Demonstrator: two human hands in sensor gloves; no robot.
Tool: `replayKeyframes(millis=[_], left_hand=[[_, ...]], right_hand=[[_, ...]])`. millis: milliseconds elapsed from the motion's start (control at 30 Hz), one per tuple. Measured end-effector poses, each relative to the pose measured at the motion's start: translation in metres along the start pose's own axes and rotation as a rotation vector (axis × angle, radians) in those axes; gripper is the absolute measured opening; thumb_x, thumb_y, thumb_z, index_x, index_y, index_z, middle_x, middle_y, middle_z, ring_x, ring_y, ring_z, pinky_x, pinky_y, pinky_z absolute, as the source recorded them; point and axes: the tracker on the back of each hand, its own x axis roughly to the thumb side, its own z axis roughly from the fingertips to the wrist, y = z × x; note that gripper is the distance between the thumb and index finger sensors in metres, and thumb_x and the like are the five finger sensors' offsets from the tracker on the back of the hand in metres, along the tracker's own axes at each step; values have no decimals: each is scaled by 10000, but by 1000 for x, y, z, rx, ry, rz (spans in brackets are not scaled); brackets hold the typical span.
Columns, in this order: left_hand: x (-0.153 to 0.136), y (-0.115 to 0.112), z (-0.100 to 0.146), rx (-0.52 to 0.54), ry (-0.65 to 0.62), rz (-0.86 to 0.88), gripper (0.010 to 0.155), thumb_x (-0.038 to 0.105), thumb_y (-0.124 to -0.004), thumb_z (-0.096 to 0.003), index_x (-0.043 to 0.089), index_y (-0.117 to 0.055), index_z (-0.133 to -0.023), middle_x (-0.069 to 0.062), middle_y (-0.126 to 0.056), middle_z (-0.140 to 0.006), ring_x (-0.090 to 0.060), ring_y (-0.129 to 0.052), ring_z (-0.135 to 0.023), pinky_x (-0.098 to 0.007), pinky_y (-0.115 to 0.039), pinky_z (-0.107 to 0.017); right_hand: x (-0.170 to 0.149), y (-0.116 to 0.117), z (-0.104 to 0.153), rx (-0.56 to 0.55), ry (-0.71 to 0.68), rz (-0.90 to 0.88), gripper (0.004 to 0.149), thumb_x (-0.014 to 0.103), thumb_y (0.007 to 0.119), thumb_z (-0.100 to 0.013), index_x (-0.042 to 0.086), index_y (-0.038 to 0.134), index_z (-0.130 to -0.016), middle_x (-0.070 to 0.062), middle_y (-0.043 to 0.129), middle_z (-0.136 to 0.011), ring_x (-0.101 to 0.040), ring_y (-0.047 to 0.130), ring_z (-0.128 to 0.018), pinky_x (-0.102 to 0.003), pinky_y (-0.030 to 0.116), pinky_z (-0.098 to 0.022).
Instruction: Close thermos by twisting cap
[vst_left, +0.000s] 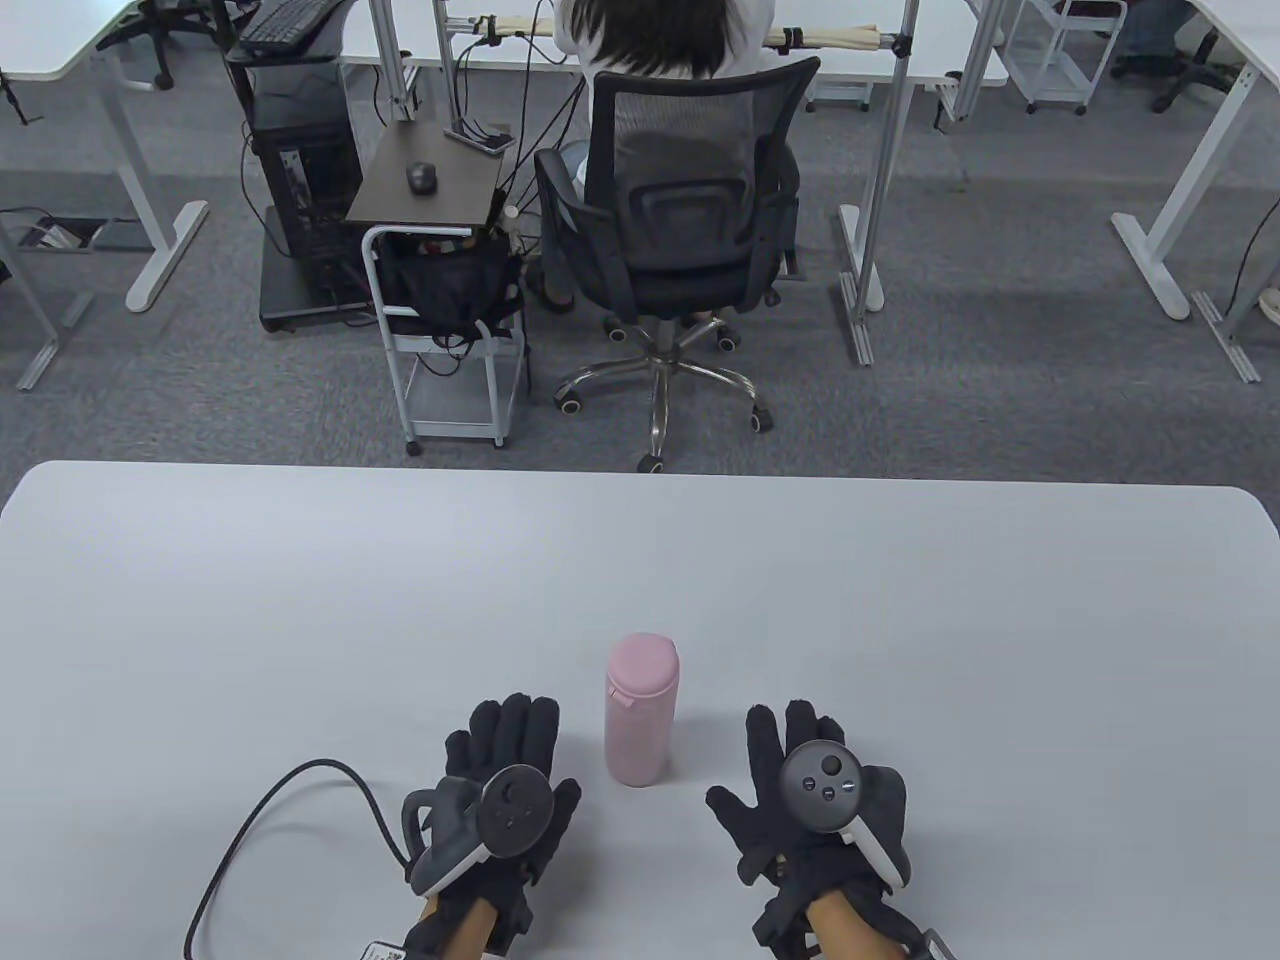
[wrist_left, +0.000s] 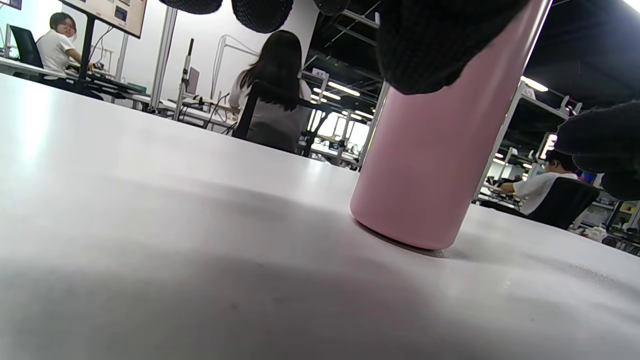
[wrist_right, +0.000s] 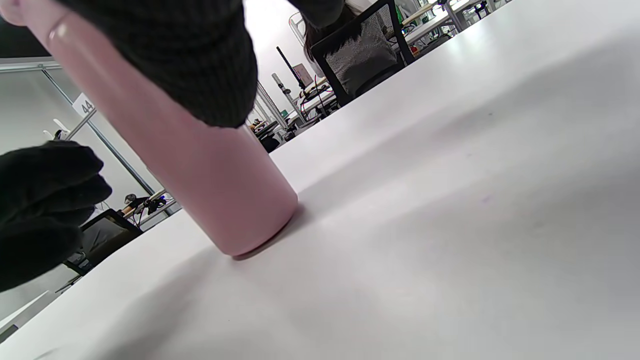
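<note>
Table view: pink thermos (vst_left: 640, 712) is seen upright on the white tabletop (vst_left: 300, 600), cap (vst_left: 644, 662) on top, between the two hands. Left hand (vst_left: 500, 790) and right hand (vst_left: 810, 790) are laid flat, fingers spread, nothing grasped, each just beside the bottle and apart from it.

Left wrist view: thermos base is seen right of centre, gloved fingers (wrist_left: 430, 45) overhead.

Right wrist view: thermos is seen tilted by the camera angle, left of centre.

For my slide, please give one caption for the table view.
Pink thermos stands upright on the white table, cap on, between open left hand and right hand.
</note>
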Motion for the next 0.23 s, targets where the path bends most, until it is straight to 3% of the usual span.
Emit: replayKeyframes(millis=[233], left_hand=[[-5, -2, -1, -41, 23, 17, 822, 467, -785, -516, 195, -308, -1127, -223, -394, -1204, -578, -401, -1071, -731, -417, -723]], right_hand=[[-2, 3, -1, 20, 13, 7, 865, 505, 825, -511, 107, 361, -1124, -284, 151, -1092, -629, 166, -941, -770, 254, -648]])
